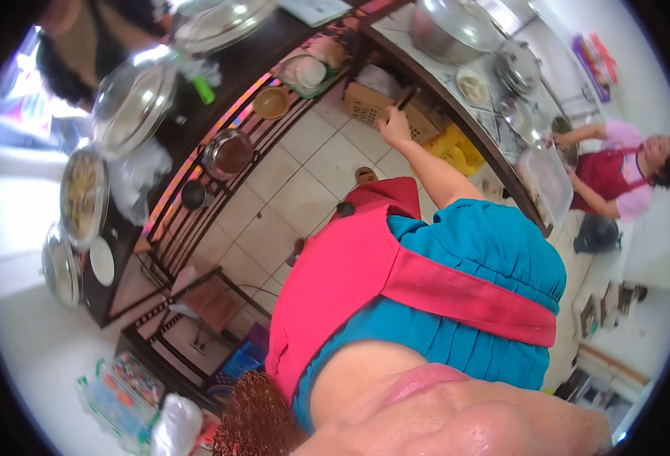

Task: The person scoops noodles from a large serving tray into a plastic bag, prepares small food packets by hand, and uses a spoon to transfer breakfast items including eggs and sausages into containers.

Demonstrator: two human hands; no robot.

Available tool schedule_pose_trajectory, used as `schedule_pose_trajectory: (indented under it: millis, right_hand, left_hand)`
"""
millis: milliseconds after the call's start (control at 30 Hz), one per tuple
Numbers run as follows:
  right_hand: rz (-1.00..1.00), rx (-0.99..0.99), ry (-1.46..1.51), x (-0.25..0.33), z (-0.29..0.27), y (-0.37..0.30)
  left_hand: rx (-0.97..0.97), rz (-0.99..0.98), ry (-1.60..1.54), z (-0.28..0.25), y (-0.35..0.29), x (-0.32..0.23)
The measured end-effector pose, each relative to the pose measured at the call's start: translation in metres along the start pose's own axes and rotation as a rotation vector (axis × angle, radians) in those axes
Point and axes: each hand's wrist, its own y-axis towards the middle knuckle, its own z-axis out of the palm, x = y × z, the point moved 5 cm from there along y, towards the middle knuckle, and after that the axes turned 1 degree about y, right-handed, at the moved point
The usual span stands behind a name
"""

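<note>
My right hand (pixel 395 128) reaches out at the end of my bare forearm, its fingers closed round a slim dark object (pixel 407 98) like a handle; what kind of thing it is I cannot make out. Just behind it, under the counter, is a brown cardboard box (pixel 367 105), and a yellow plastic bag (pixel 459 150) lies beside the box. Whether the hand touches the box does not show. My left hand is out of sight. A red apron (pixel 342 281) over a teal top covers much of the middle.
On the dark table at left stand lidded serving dishes (pixel 134 102), an open food dish (pixel 84 197) and a white plate (pixel 102 261). A slatted rack (pixel 191 228) below holds pots. The right counter carries a big pot (pixel 453 30). A co-worker (pixel 612 171) handles a clear tub (pixel 545 182) there.
</note>
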Motion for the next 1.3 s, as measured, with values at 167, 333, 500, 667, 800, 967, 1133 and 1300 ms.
schedule_pose_trajectory:
  millis: [167, 333, 500, 667, 800, 967, 1133, 1300]
  right_hand:
    - [0.209, -0.666, -0.046, -0.108, -0.104, 0.052]
    - [0.659, -0.701, 0.002, -0.209, -0.182, 0.101]
    - [0.731, -0.424, -0.046, -0.276, -0.208, 0.161]
    - [0.53, -0.347, -0.086, -0.331, -0.199, 0.193]
    - [0.342, -0.485, 0.016, -0.305, -0.222, 0.185]
    - [0.296, -0.406, 0.145, -0.238, -0.232, 0.164]
    - [0.245, -0.305, 0.43, -0.205, -0.182, 0.154]
    - [0.054, -0.008, 0.541, -0.18, -0.138, 0.161]
  left_hand:
    - [0.459, -0.165, -0.43, 0.184, -0.07, -0.114]
    - [0.905, -0.349, -0.523, 0.344, -0.18, -0.205]
    - [1.384, -0.511, -0.447, 0.498, -0.336, -0.256]
    - [1.608, -0.589, -0.495, 0.593, -0.471, -0.282]
    - [1.649, -0.553, -0.439, 0.63, -0.533, -0.301]
    - [1.675, -0.686, -0.34, 0.654, -0.578, -0.293]
    - [1.875, -0.835, -0.384, 0.666, -0.611, -0.282]
    - [1.842, -0.888, -0.318, 0.673, -0.614, -0.269]
